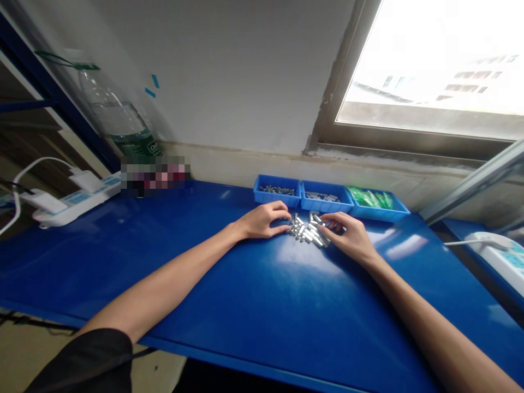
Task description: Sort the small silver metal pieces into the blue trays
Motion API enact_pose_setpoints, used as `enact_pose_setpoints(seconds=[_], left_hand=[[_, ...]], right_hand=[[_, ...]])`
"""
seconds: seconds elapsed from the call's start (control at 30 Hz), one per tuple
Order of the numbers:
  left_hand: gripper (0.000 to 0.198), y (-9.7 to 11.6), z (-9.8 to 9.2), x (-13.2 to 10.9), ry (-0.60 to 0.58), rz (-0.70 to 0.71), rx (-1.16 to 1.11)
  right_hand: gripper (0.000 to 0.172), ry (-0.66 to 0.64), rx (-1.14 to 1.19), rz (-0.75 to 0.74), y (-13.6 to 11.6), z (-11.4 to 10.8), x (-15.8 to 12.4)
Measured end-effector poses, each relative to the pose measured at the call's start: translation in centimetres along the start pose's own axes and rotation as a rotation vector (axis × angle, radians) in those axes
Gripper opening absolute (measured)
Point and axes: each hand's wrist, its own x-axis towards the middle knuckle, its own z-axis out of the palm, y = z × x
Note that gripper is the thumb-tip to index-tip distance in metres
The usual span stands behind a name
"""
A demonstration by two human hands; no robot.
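Note:
A loose pile of small silver metal pieces (310,233) lies on the blue tabletop between my two hands. On its left side some pieces look like screws; longer bar-shaped ones lie to the right. My left hand (265,220) rests at the pile's left edge, thumb and fingers curved and apart, with nothing visible held. At the right edge, my right hand (350,233) has thumb and forefinger spread beside the longer pieces. Whether its fingertips touch any of them is too small to tell.
Behind the pile stand blue bins: one with small dark metal parts (277,199), another with bar-like parts (327,204), a third with green packets (370,197). A plastic bottle (118,117) and power strip (82,197) are left; another power strip (497,254) lies right.

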Motion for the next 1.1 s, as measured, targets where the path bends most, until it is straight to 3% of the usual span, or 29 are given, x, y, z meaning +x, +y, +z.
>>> enact_pose_setpoints(seconds=[0.13, 0.33, 0.47, 0.67, 0.87, 1.1], left_hand=[[0.018, -0.5, 0.5, 0.0, 0.023, -0.012, -0.025], [0.029, -0.5, 0.6, -0.1, 0.076, -0.071, -0.001], [0.025, -0.6, 0.6, -0.1, 0.098, -0.065, 0.065], [0.020, -0.9, 0.7, 0.0, 0.072, -0.078, 0.046], [0.026, -0.4, 0.6, 0.1, 0.094, -0.088, 0.061], [0.036, 0.3, 0.3, 0.0, 0.009, -0.061, 0.053]], right_hand=[[0.032, 0.007, 0.007, 0.020, 0.1, 0.1, 0.0], [0.032, 0.021, 0.045, 0.027, 0.3, 0.1, 0.0], [0.033, 0.034, 0.036, 0.047, 0.3, 0.1, -0.1], [0.037, 0.042, 0.098, 0.136, 0.4, 0.2, -0.1], [0.038, 0.161, 0.278, 0.162, 0.6, 0.0, 0.0], [0.047, 0.119, 0.433, 0.345, 0.1, -0.7, 0.5]])
